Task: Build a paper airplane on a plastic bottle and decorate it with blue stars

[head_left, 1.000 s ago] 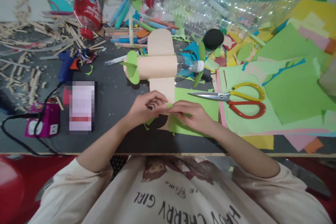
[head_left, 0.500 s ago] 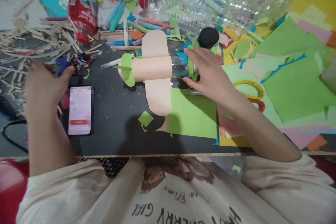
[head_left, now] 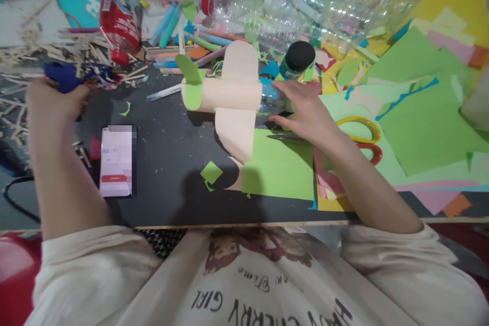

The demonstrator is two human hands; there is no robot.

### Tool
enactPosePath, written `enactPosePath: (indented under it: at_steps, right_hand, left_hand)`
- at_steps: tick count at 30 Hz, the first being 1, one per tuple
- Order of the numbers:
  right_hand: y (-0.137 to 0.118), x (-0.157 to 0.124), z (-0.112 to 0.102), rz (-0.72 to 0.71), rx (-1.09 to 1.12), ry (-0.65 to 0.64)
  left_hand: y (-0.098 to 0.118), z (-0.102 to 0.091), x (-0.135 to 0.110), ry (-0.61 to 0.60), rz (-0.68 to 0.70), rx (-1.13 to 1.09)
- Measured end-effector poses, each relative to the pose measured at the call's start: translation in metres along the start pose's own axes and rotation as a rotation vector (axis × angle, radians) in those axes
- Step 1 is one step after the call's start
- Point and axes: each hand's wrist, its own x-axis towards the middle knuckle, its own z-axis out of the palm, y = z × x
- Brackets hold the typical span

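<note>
A model airplane (head_left: 231,94) stands in front of me, made of a clear plastic bottle wrapped in peach paper, with peach wings and a green paper propeller (head_left: 194,84) at its left end. My right hand (head_left: 305,109) closes around the bare bottle part (head_left: 268,96) at its right end, thumb below and fingers above. At the left, my left hand (head_left: 55,109) has its fingers curled at a dark blue tool (head_left: 71,75) among small sticks. Its exact kind is hard to make out, and the hand hides part of it.
A phone (head_left: 116,160) lies left of centre. Scissors (head_left: 361,130) with yellow and red handles rest on green paper (head_left: 280,168). Behind stand a black-lidded jar (head_left: 300,57), clear bottles (head_left: 240,7) and a red-labelled bottle (head_left: 121,25). Paper sheets (head_left: 435,122) cover the right side.
My left hand has moved left and back, and the dark blue tool has shifted left with it. The airplane has slid slightly right and rolled, its propeller now tilted.
</note>
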Motion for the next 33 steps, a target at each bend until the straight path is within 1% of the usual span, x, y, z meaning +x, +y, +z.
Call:
enactPosePath:
  at_steps: [1, 2, 3, 4, 6, 7, 8, 9, 10, 12, 15, 17, 19, 23, 28, 33]
  right_hand:
    - [0.003, -0.006, -0.002, 0.012, 0.012, 0.017]
    - [0.006, -0.011, -0.003, 0.023, 0.022, 0.03]
    - [0.009, -0.016, -0.003, 0.031, 0.026, 0.042]
    - [0.012, -0.019, -0.003, 0.037, 0.025, 0.052]
    - [0.016, -0.023, -0.002, 0.04, 0.006, 0.072]
    - [0.017, -0.023, -0.001, 0.038, -0.01, 0.081]
    - [0.018, -0.023, -0.001, 0.03, -0.028, 0.092]
    - [0.019, -0.022, 0.0, 0.019, -0.047, 0.101]
    - [0.019, -0.021, 0.001, 0.009, -0.067, 0.107]
    - [0.019, -0.02, 0.001, 0.0, -0.106, 0.112]
    - [0.019, -0.021, 0.002, 0.004, -0.146, 0.112]
    - [0.019, -0.022, 0.004, -0.024, -0.15, 0.116]
    - [0.021, -0.023, 0.006, -0.049, -0.146, 0.118]
    - [0.024, -0.023, 0.011, -0.063, -0.131, 0.127]
    - [0.024, -0.024, 0.012, -0.088, -0.128, 0.117]
    - [0.019, -0.024, 0.009, -0.071, -0.138, 0.092]
  left_hand:
    - [0.004, -0.004, -0.006, 0.026, -0.003, -0.049]
    - [0.01, -0.007, -0.014, 0.034, 0.044, -0.099]
    - [0.016, -0.011, -0.024, 0.05, 0.08, -0.117]
    - [0.023, -0.014, -0.035, 0.093, 0.085, -0.118]
    - [0.038, -0.016, -0.058, 0.044, 0.098, -0.106]
    - [0.046, -0.015, -0.069, 0.079, 0.132, -0.108]
    - [0.053, -0.013, -0.08, 0.08, 0.205, -0.14]
    - [0.06, -0.01, -0.091, -0.004, 0.286, -0.191]
    - [0.066, -0.006, -0.1, -0.06, 0.329, -0.241]
    - [0.077, 0.004, -0.117, -0.065, 0.364, -0.257]
    - [0.086, 0.018, -0.135, -0.117, 0.337, -0.123]
    - [0.088, 0.024, -0.143, -0.188, 0.352, -0.033]
    - [0.088, 0.029, -0.148, -0.226, 0.38, 0.018]
    - [0.086, 0.035, -0.151, -0.294, 0.409, 0.025]
    - [0.083, 0.039, -0.151, -0.305, 0.456, 0.045]
    - [0.076, 0.043, -0.15, -0.291, 0.509, 0.026]
